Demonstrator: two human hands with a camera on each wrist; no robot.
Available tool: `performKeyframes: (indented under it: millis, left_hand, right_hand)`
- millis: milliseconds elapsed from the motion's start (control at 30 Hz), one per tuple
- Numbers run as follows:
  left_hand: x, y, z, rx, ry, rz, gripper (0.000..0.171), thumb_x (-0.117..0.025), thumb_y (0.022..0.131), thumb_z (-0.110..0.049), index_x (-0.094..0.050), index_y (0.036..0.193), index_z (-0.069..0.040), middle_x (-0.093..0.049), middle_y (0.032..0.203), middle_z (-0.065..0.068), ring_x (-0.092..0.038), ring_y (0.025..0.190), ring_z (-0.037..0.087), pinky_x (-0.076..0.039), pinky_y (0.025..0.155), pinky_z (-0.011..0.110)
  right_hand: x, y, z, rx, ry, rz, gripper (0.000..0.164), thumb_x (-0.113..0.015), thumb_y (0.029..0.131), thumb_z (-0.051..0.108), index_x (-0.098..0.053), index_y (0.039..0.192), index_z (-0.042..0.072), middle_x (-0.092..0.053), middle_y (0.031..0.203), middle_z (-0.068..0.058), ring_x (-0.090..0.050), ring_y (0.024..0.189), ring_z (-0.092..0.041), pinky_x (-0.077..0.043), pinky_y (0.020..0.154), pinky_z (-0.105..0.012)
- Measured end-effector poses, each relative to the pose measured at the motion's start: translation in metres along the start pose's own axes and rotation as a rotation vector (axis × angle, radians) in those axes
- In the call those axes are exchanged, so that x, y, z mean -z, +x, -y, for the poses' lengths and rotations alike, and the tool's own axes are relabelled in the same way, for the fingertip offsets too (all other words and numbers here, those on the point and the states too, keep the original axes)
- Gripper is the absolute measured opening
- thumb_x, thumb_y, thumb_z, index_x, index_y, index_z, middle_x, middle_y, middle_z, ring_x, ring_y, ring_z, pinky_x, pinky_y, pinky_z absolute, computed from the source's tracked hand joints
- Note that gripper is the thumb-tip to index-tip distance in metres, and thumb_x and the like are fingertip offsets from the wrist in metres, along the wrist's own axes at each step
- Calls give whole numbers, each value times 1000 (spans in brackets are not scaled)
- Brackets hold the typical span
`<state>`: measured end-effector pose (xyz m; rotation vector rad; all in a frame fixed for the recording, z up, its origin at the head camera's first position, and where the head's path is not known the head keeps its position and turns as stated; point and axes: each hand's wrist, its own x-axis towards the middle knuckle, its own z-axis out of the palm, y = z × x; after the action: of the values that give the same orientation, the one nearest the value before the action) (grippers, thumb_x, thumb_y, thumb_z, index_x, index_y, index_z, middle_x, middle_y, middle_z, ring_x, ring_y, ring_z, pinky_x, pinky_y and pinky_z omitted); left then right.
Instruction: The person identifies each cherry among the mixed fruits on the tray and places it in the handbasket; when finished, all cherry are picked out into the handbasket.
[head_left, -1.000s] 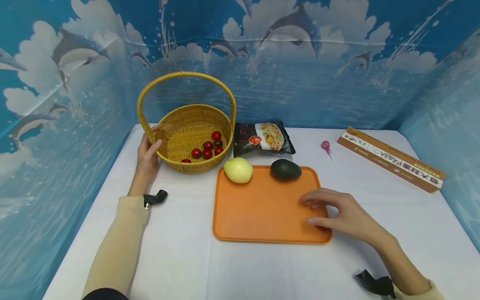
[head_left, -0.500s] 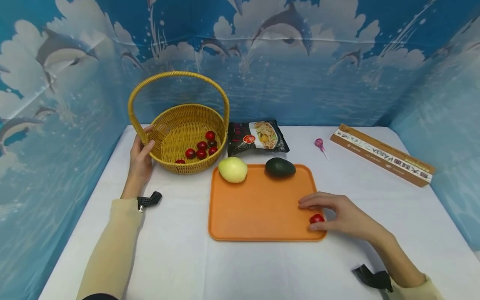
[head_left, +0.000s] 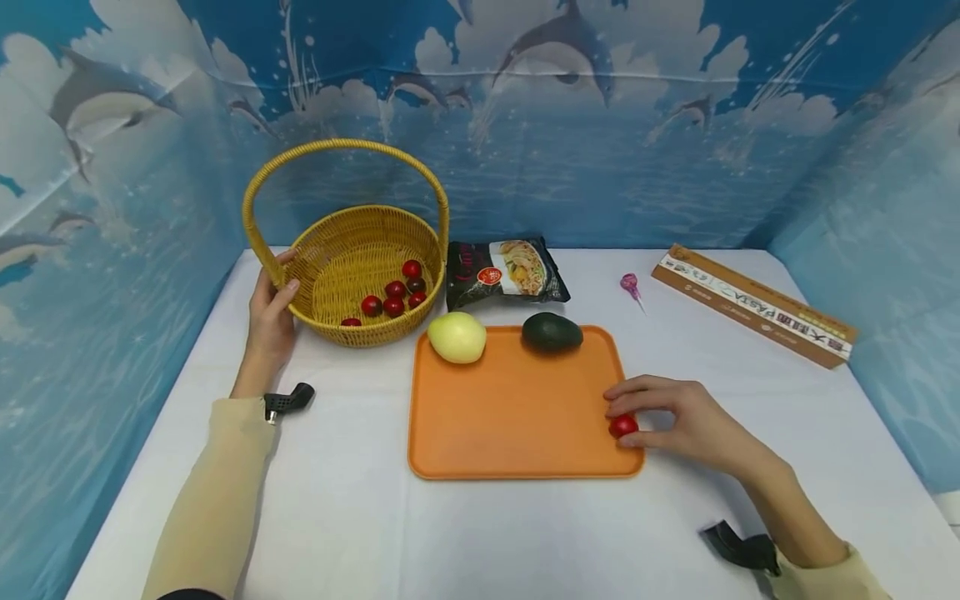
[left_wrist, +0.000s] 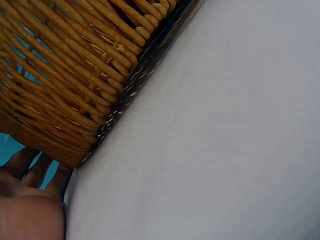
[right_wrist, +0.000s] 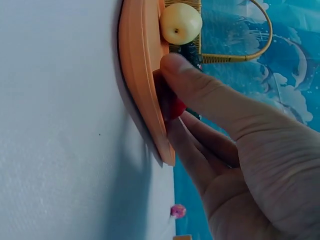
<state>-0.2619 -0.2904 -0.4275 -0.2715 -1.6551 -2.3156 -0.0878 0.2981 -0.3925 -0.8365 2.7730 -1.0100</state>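
My left hand (head_left: 270, 329) grips the left rim of a yellow wicker basket (head_left: 322, 267), thumb in front beside the handle's base. Its woven side (left_wrist: 65, 75) fills a corner of the left wrist view. Several red cherries (head_left: 393, 307) lie inside the basket. At the right end of an orange tray (head_left: 487, 425), my right hand (head_left: 693, 425) pinches a single cherry (head_left: 623, 426) between thumb and fingers. In the right wrist view that cherry (right_wrist: 176, 107) is partly covered by the hand. A yellow-green pear-like fruit (head_left: 457, 337) and a dark green avocado (head_left: 552, 332) lie along the tray's far edge.
A black noodle packet (head_left: 506, 273) lies right of the basket. Farther right are a pink lollipop (head_left: 630, 285) and a long brown pasta box (head_left: 753, 308). A dolphin-printed curtain (head_left: 525, 167) borders the white table (head_left: 337, 500) at the back and sides.
The cherry at my right hand, not visible a second ago, came into view on the tray. My right thumb and fingers have drawn closer around it. My left hand stays on the basket.
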Motion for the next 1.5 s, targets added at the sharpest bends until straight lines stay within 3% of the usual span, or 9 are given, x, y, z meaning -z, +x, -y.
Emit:
performKeyframes:
  millis: [133, 267, 400, 567, 867, 1200, 1300, 1500]
  left_hand:
    - [4, -3, -3, -6, 2, -13, 48, -53, 104, -4, -51, 152, -7, -42, 157, 15, -37, 146, 30, -31, 116, 33]
    - [4, -4, 1, 2, 7, -3, 49, -53, 105, -4, -50, 153, -8, -41, 158, 15, -36, 146, 31, -29, 117, 36]
    - [5, -3, 6, 2, 9, 8, 50, -51, 105, -3, -49, 155, -8, -41, 157, 18, -39, 142, 32, -31, 115, 37]
    - [3, -1, 4, -12, 19, 21, 52, -51, 105, -2, -46, 156, -4, -41, 156, 20, -39, 140, 35, -34, 113, 37]
    - [1, -2, 5, -3, 14, 20, 51, -51, 104, -2, -47, 155, -5, -41, 157, 19, -39, 141, 34, -34, 112, 36]
    - [8, -3, 3, 18, 11, 6, 50, -49, 105, -2, -47, 155, -6, -42, 156, 19, -40, 140, 34, -36, 111, 34]
    - [7, -3, 3, 22, 11, 16, 50, -49, 106, -2, -47, 155, -7, -40, 158, 19, -39, 142, 33, -35, 113, 34]
    - [4, -2, 0, 28, 7, 0, 50, -51, 105, -2, -48, 155, -7, -41, 157, 15, -39, 143, 32, -33, 113, 35]
  right_hand:
    - [0, 5, 3, 58, -90, -23, 40, -95, 78, 27, -81, 115, 30, -73, 126, 9, -66, 119, -16, -45, 101, -11]
    - [1, 5, 3, 80, -158, -73, 46, -97, 74, 20, -81, 116, 28, -74, 124, 11, -67, 117, -15, -43, 101, -8]
    - [0, 3, 1, 108, -137, -137, 51, -99, 69, 11, -81, 116, 23, -75, 122, 11, -67, 117, -9, -37, 103, -3]
    - [-7, 3, -3, 133, -125, -173, 51, -99, 69, 12, -82, 116, 21, -76, 121, 11, -67, 117, -5, -37, 103, -4]
    - [-9, 6, 1, 113, -113, -178, 48, -98, 72, 12, -82, 116, 21, -76, 120, 13, -68, 115, -5, -37, 103, -4]
    - [3, 30, 20, 144, -115, -122, 44, -96, 76, 16, -80, 117, 21, -76, 118, 13, -71, 111, -10, -43, 100, -6]
    - [8, 45, 28, 171, -120, -119, 44, -95, 78, 15, -79, 118, 21, -76, 118, 11, -71, 110, -13, -47, 100, -12]
    - [13, 92, 51, 242, -74, -119, 40, -92, 82, 15, -79, 119, 23, -76, 123, 7, -71, 118, -18, -58, 98, -41]
